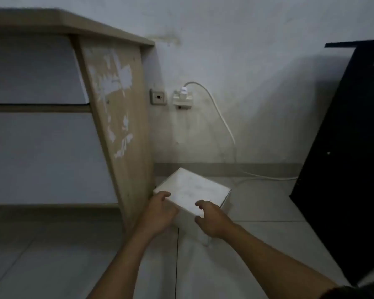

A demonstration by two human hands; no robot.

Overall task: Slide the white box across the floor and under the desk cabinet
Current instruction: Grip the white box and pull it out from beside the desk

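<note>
The white box (192, 189) lies on the tiled floor, its left corner against the foot of the beige desk cabinet (119, 117). My left hand (160, 212) rests on the box's near left edge, fingers over the lid corner. My right hand (212, 219) is at the near right edge, fingers spread and curled over the lid. Whether either hand clamps the box cannot be told; both touch it. The cabinet's side panel is scuffed with white patches, and its white drawer fronts (41, 156) face left of the box.
A white cable (222, 117) runs from a wall socket (183, 97) down to the floor behind the box. A black panel (345, 160) leans at the right. The wall and skirting stand just beyond the box. Pale tiles (257, 255) spread toward me.
</note>
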